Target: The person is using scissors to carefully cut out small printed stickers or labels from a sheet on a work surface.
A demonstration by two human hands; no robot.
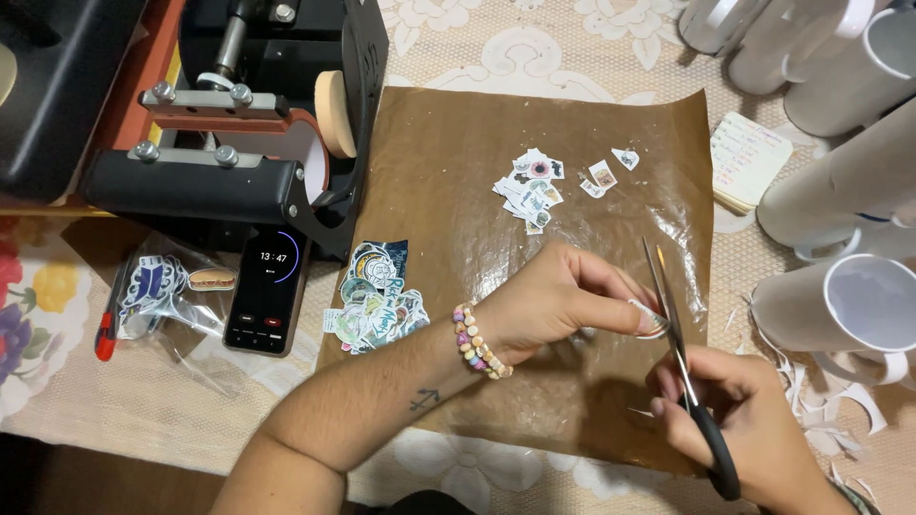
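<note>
tabletop [496,57]: lace-pattern cloth, floral cloth at the left edge
mug press [239,143]: black, far left, orange-lined clamp with round pad
brown sheet [458,162]: centre of tabletop, shiny, both hands work over its near right part
white mugs [859,191]: cluster far right, one lying on its side just right of the sheet
phone [267,291]: near edge of press, screen lit, timer showing
plastic bag [167,286]: left of phone, stickers inside; red-tipped tool beside it
sticker pile [377,300]: left edge of sheet, uncut
cut stickers [530,186]: small heap, far centre of sheet
paper scraps [840,410]: white offcuts, near right
left hand [553,300]: bead bracelet at wrist, grip closed — pinching small sticker [649,319] at the blades
right hand [739,410]: grip closed on scissors [682,358] handles — blades point far, touching the sticker
</note>
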